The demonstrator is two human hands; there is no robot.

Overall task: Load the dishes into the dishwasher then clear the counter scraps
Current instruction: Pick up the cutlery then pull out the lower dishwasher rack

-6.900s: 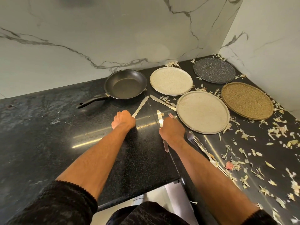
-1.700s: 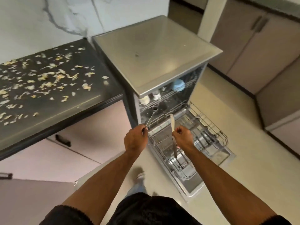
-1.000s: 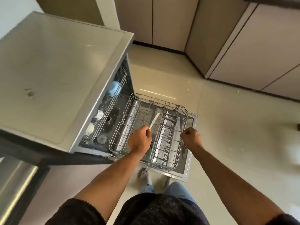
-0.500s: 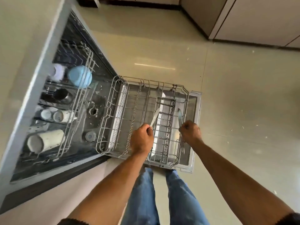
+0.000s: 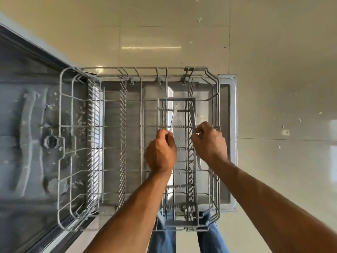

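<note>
**A:** Where were the knives, and what did each hand have?

**B:** Both were over the cutlery basket (image 5: 184, 157) in the pulled-out lower rack (image 5: 78, 143). My left hand (image 5: 160, 152) pinched one table knife (image 5: 173, 115) by the handle, blade pointing away from me over the basket's far end. My right hand (image 5: 209, 143) gripped the second knife (image 5: 192, 119) mid-length, along the basket's right wall.

**A:** Handling?

**B:** I judged them light, stiff, slick steel. Best held by the handle, off the edge.
</note>
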